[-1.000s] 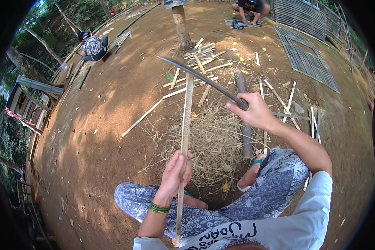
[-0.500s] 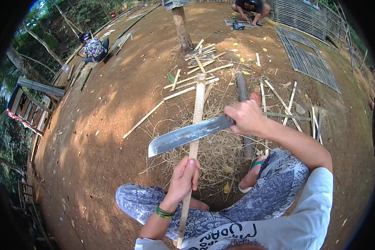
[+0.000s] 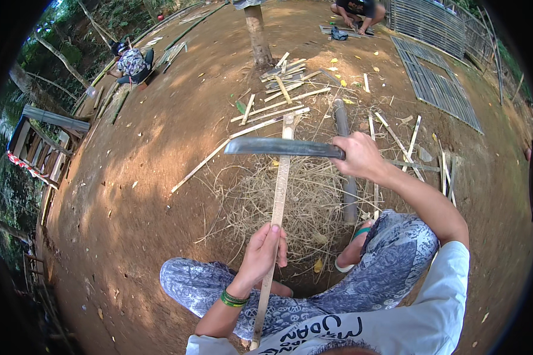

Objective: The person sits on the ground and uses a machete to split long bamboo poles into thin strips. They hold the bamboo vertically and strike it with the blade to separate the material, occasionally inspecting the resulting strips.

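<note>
My left hand (image 3: 263,252) is closed round a long pale bamboo strip (image 3: 281,186), thumb lying along its face. The strip runs from my lap out over a heap of shavings (image 3: 314,207). In my right hand (image 3: 361,155) is the handle of a machete (image 3: 278,147). Its broad grey blade points left and crosses the strip near the far end; whether the edge touches the strip I cannot tell. A dark round pole (image 3: 344,127) lies on the ground just beyond and below my right hand.
Several cut strips (image 3: 287,89) lie scattered by a tree trunk (image 3: 258,38). More strips (image 3: 411,142) are on the right, with a slatted bamboo panel (image 3: 444,89) farther off. Two people (image 3: 133,64) (image 3: 360,15) crouch at a distance. A small wooden shelter (image 3: 44,139) stands at left.
My right hand has moved the machete up and away along the strip toward its far end, and the blade has turned more edge-on. My left hand keeps its hold on the strip.
</note>
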A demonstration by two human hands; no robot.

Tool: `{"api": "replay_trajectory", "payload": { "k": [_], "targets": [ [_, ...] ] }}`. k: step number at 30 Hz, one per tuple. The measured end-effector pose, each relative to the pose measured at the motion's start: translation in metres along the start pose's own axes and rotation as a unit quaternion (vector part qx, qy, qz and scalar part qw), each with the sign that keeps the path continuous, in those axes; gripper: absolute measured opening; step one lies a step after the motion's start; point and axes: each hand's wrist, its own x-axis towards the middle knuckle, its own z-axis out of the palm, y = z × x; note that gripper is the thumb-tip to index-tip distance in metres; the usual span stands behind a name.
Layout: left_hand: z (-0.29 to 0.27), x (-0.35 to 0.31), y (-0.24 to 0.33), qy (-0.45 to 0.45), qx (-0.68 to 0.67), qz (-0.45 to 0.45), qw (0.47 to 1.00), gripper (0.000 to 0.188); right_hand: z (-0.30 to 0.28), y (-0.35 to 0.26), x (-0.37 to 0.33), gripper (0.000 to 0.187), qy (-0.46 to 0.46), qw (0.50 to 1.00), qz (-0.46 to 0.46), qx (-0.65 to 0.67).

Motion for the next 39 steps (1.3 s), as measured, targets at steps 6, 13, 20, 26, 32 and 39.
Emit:
{"api": "replay_trajectory", "payload": {
  "k": [6, 13, 20, 26, 32, 39],
  "targets": [
    [0.001, 0.006, 0.000, -0.039, -0.050, -0.041, 0.997, 0.030, 0.016, -0.033, -0.003, 0.013, -0.050, 0.990, -0.134, -0.014],
    [0.005, -0.028, -0.008, -0.047, 0.056, -0.014, 0.997, 0.034, -0.007, 0.082, 0.044, 0.017, -0.033, 0.950, 0.308, 0.026],
    [-0.002, -0.009, -0.012, 0.002, -0.007, -0.054, 0.998, 0.031, -0.012, 0.059, -0.004, 0.022, 0.006, 0.974, 0.222, 0.051],
    [0.017, 0.006, -0.007, -0.024, -0.002, -0.046, 0.999, 0.031, 0.013, -0.018, -0.003, 0.011, -0.064, 0.996, -0.070, 0.001],
    [0.010, -0.008, -0.008, -0.021, 0.047, -0.009, 0.999, 0.031, 0.000, 0.026, 0.022, 0.012, -0.016, 0.995, -0.063, -0.078],
    [0.004, 0.002, -0.014, -0.013, -0.032, -0.067, 0.997, 0.031, 0.007, 0.008, 0.018, 0.014, -0.035, 0.995, 0.014, -0.093]
  ]
}}
